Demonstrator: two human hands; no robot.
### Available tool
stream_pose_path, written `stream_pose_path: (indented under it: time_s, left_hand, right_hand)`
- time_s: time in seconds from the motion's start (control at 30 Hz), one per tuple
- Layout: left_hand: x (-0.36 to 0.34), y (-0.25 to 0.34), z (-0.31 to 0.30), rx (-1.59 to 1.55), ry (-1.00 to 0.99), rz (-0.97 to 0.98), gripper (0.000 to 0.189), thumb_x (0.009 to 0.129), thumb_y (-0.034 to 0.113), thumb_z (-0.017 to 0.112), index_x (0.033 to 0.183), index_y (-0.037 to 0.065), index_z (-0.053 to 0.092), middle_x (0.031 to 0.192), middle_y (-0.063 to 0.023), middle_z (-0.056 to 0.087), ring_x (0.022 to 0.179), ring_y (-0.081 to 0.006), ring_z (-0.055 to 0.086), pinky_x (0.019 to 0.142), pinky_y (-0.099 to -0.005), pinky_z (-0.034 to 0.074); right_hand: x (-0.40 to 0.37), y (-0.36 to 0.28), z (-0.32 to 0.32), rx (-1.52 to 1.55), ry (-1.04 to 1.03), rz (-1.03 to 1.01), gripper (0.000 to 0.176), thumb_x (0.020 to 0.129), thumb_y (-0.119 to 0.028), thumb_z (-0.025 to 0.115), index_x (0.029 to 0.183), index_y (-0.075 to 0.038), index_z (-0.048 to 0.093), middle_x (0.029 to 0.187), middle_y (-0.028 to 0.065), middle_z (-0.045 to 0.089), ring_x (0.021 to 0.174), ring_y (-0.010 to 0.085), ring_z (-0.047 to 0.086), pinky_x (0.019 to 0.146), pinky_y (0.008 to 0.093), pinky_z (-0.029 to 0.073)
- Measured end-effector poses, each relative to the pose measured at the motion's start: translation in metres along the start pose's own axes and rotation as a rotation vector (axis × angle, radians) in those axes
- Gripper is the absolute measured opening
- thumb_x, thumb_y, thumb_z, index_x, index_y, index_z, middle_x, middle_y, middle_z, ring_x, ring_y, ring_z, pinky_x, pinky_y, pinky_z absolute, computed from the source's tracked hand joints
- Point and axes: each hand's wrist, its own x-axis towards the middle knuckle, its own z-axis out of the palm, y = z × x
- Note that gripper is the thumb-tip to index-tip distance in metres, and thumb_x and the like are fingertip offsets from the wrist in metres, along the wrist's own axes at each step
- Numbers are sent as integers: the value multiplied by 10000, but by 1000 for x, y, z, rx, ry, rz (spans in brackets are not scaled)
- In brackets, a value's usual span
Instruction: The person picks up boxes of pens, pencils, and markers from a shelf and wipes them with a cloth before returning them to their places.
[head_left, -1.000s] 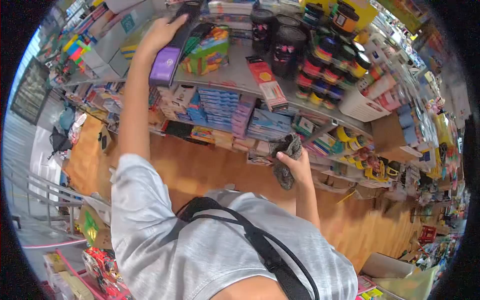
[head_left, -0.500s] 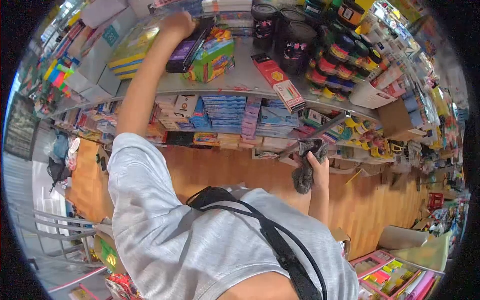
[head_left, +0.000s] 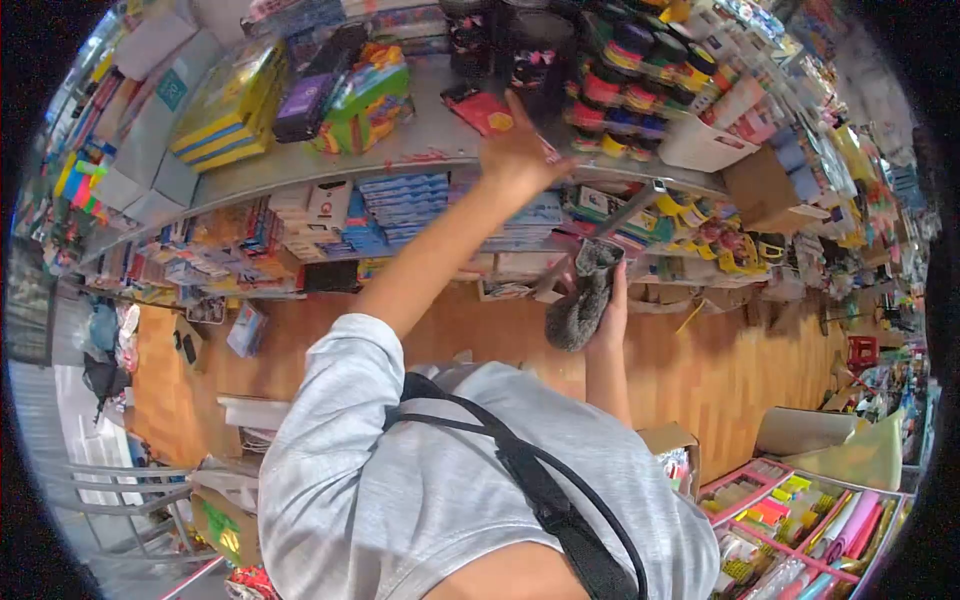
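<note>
My left hand (head_left: 517, 158) reaches over the front of the upper shelf (head_left: 430, 130), fingers spread, overlapping a red box (head_left: 483, 108) that lies flat there. Part of that box is hidden beneath the hand. Lower down, my right hand (head_left: 610, 318) grips a crumpled dark grey cloth (head_left: 580, 308) in front of the lower shelf. Behind the red box stand black tubs (head_left: 535, 65) with pink marks. Left of it are a colourful green-and-orange pack (head_left: 368, 105), a purple and black box (head_left: 303, 103) and a stack of yellow boxes (head_left: 228, 105).
Stacked jars with coloured contents (head_left: 615, 95) and a white bin (head_left: 705, 145) fill the shelf's right side. Blue packs (head_left: 405, 205) line the lower shelf. Behind me are a pink-edged display case (head_left: 780, 520) and a cardboard box (head_left: 668, 440) on the wooden floor (head_left: 740, 390).
My left hand has moved right, from the purple and black box to the red box, which now lies further back on the shelf. My right hand still holds the cloth, slightly further left.
</note>
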Motion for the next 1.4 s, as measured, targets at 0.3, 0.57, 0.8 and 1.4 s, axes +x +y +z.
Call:
stream_pose_path:
  time_s: [0.3,0.57,0.8,1.4]
  left_hand:
    - [-25,-40,-3,-131,35,-69,682,674,451,597,1127,-26,417,868,-192,602,815,-296,595,696,-376,474]
    - [-159,10,-7,-1389,-265,23,711,719,243,637,1266,43,229,985,-116,550,880,-179,555,755,-315,463]
    - [-206,57,40,-1258,-288,67,791,690,204,692,1307,2,240,1217,-97,406,1099,-164,409,909,-298,358]
    - [-201,170,63,-44,-65,307,841,577,275,689,1262,-16,297,908,-162,445,735,-324,544,617,-384,463]
  right_hand:
    - [-23,-53,-17,-97,60,-67,418,851,-381,464,1035,-8,510,931,106,590,781,192,581,647,289,483]
    - [-27,-76,1,-98,-65,46,386,828,-427,466,1022,-99,528,841,42,586,654,150,551,567,296,472]
    - [-28,-67,26,-823,-726,-411,575,865,-197,445,1340,-35,165,1405,163,81,1304,250,11,1034,347,49]
    - [-7,-185,-35,-584,13,-124,245,727,-220,666,865,-28,599,783,27,606,657,103,554,609,252,436]
